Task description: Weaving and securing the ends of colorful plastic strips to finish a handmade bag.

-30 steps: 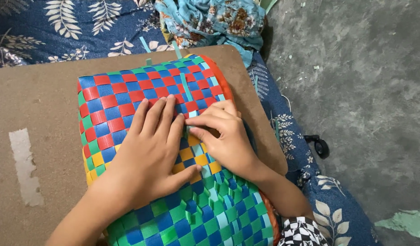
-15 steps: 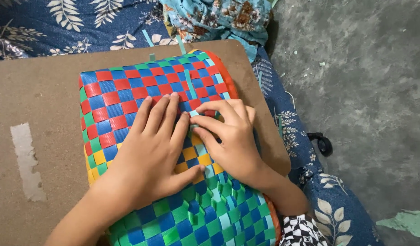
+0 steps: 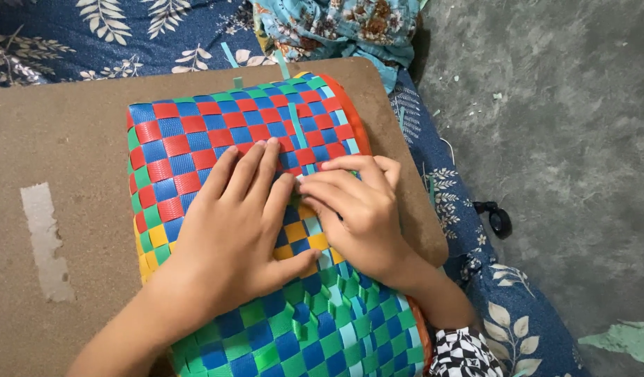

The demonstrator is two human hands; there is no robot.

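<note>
Pressing flat with fingers spread, left hand (image 3: pixel 234 227) holds the woven plastic-strip basket (image 3: pixel 196 132); right hand (image 3: pixel 357 209) fingertips pinch a light-blue strip (image 3: pixel 298 132)

Woven mat (image 3: pixel 196 139) flat on the board (image 3: pixel 63 139), board atop the patterned cloth (image 3: pixel 91 35). Left hand (image 3: pixel 231 223) pressed on the mat's middle, right hand (image 3: pixel 357 209) touching just beside it, to the right. Bare floor (image 3: pixel 559 126) off right; bundled fabric (image 3: pixel 336 28) behind the board.
</note>
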